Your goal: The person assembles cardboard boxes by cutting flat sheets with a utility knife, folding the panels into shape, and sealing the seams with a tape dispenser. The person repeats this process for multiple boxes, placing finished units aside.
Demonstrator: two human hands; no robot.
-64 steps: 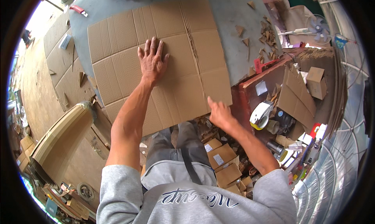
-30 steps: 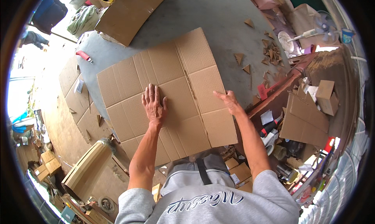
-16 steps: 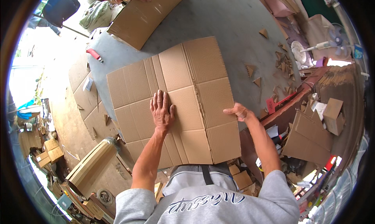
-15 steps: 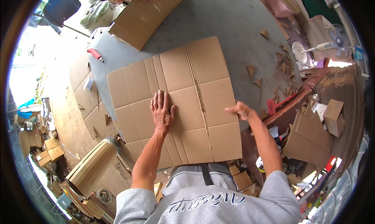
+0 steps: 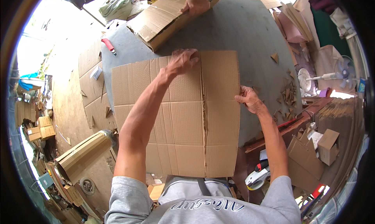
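Observation:
A large creased cardboard sheet [image 5: 177,122] lies flat across the near side of the grey table, its near edge against my body. A rough, torn-looking crease runs through it from far to near, right of the middle. My left hand [image 5: 183,62] has its fingers bent over the far edge, close to that crease; the fingertips are partly hidden. At the right edge, my right hand [image 5: 250,100] pinches the board between thumb and fingers.
Across the grey table [image 5: 250,32], another person's hand [image 5: 196,5] rests on a cardboard box [image 5: 162,19]. A red-handled cutter [image 5: 108,45] lies at the left, cardboard scraps [image 5: 289,94] at the right. A tape dispenser [image 5: 258,177] sits by my right arm, a fan [image 5: 343,72] beyond.
My left hand has gone from flat on the sheet's middle to its far edge. The sheet has turned slightly clockwise and sits squarer to me. The other person's box has shifted and tipped.

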